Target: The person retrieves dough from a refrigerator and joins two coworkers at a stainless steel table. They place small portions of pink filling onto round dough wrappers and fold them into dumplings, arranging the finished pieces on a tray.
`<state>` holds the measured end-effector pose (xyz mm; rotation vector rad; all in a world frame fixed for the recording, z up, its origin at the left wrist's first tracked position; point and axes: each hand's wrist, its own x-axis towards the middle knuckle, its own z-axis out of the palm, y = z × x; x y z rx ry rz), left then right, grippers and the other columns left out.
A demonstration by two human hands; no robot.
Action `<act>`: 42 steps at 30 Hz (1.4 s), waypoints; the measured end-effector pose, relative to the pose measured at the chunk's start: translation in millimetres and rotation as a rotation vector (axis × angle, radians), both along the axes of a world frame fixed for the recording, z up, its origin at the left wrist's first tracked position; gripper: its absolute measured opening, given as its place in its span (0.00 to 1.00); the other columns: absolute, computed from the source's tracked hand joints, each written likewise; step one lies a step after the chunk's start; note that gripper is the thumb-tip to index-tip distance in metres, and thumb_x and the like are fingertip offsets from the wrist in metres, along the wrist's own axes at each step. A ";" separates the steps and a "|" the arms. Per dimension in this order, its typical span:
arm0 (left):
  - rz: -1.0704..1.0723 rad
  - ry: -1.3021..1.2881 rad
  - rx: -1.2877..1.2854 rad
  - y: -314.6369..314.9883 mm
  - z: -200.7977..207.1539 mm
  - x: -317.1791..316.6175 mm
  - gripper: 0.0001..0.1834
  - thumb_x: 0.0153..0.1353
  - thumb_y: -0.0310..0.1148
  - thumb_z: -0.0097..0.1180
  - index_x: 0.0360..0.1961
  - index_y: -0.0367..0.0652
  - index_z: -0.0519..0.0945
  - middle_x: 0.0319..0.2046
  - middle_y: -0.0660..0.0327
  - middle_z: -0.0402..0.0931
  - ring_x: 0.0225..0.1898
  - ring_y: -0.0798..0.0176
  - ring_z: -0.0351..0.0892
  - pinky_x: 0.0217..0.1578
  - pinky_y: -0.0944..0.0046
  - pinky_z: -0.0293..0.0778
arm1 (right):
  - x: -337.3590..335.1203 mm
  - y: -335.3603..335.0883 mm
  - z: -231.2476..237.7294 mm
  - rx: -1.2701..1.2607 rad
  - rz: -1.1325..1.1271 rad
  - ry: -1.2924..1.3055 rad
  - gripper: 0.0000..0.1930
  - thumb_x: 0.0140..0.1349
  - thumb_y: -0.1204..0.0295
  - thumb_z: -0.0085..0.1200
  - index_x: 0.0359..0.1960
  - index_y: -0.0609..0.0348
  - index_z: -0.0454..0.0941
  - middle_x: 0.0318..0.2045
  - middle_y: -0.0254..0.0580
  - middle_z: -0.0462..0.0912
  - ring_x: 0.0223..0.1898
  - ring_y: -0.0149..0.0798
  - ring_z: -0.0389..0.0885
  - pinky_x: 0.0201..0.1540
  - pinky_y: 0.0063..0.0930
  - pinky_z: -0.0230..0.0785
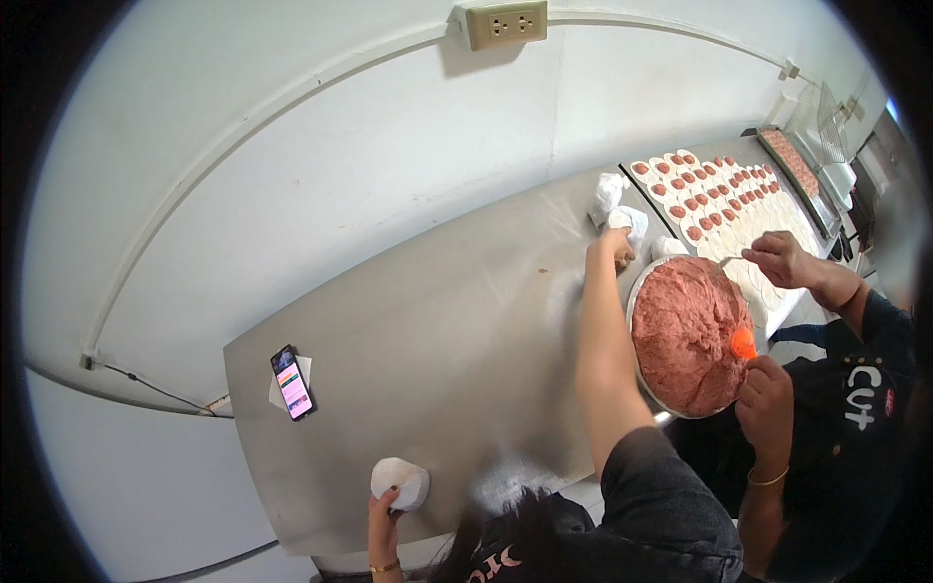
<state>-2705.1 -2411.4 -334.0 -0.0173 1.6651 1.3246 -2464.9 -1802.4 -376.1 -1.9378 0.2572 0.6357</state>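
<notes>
My left hand (pixel 386 507) grips a thick white stack of round dough wrappers (pixel 401 483) at the near edge of the steel table. My right arm stretches far across the table. At its end, my right hand (pixel 619 247) is closed on another white stack of wrappers (pixel 631 222), beside a crumpled white bundle (pixel 607 191). Just right of my forearm stands a large round bowl (pixel 637 366) heaped with pink minced meat (pixel 685 335). A co-worker's hand (pixel 777 257) holds a thin metal utensil over the bowl, and their other hand (pixel 766 400) holds an orange scoop (pixel 743 343).
Overlapping dough rounds (pixel 714 199), many topped with meat dabs, cover the table's far right, with a tray of meat portions (pixel 790 162) beyond. A phone (pixel 293 382) lies on a pale pad at the left. A white wall (pixel 389 146) borders the steel table (pixel 418 321).
</notes>
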 end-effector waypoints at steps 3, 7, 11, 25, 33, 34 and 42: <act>-0.045 -0.002 0.057 29.8 -3.2 1.3 0.28 0.52 0.38 0.58 0.54 0.42 0.69 0.47 0.60 0.73 0.46 0.61 0.74 0.41 0.61 0.72 | -27.6 -58.4 -11.5 0.460 0.466 -0.260 0.34 0.58 0.52 0.50 0.58 0.67 0.61 0.56 0.57 0.68 0.58 0.47 0.66 0.60 0.43 0.57; -0.125 0.004 0.123 90.2 -2.0 -1.9 0.29 0.54 0.40 0.58 0.55 0.39 0.68 0.47 0.58 0.72 0.48 0.62 0.72 0.41 0.62 0.72 | -77.6 -210.5 -8.6 0.433 2.097 0.332 0.30 0.63 0.54 0.48 0.65 0.51 0.59 0.50 0.37 0.72 0.47 0.36 0.71 0.50 0.37 0.65; -0.239 0.083 0.219 148.3 12.2 4.6 0.35 0.57 0.43 0.57 0.60 0.35 0.61 0.49 0.56 0.70 0.50 0.61 0.72 0.43 0.62 0.73 | -96.4 -311.1 19.0 0.304 2.173 0.961 0.38 0.56 0.56 0.57 0.66 0.51 0.53 0.56 0.43 0.69 0.54 0.41 0.71 0.46 0.39 0.74; -0.542 1.247 0.049 100.0 -24.8 24.3 0.27 0.60 0.34 0.54 0.59 0.40 0.63 0.60 0.46 0.56 0.60 0.46 0.62 0.58 0.50 0.62 | -15.6 -83.7 -2.0 0.647 0.775 0.163 0.32 0.50 0.63 0.63 0.56 0.55 0.63 0.48 0.45 0.72 0.41 0.42 0.76 0.23 0.28 0.72; -0.578 1.419 0.015 59.5 -54.7 47.3 0.23 0.59 0.35 0.53 0.54 0.40 0.67 0.60 0.46 0.57 0.60 0.42 0.59 0.59 0.45 0.57 | -10.0 -68.0 -34.4 0.355 0.623 -0.410 0.36 0.58 0.60 0.55 0.61 0.72 0.55 0.61 0.65 0.54 0.58 0.62 0.59 0.61 0.46 0.54; -0.574 1.420 -0.009 60.1 -54.0 46.8 0.22 0.59 0.35 0.53 0.54 0.40 0.67 0.60 0.46 0.57 0.59 0.42 0.59 0.59 0.45 0.56 | -12.5 -88.6 -38.3 0.364 0.698 -0.445 0.34 0.58 0.62 0.55 0.60 0.71 0.57 0.60 0.64 0.56 0.58 0.60 0.61 0.60 0.45 0.56; -0.617 1.459 0.054 58.2 -55.4 44.4 0.24 0.58 0.35 0.53 0.54 0.38 0.66 0.61 0.48 0.55 0.61 0.45 0.57 0.60 0.48 0.55 | 0.8 -354.0 -13.3 0.710 1.162 0.272 0.15 0.59 0.79 0.43 0.48 0.60 0.72 0.30 0.38 0.78 0.27 0.26 0.75 0.33 0.16 0.68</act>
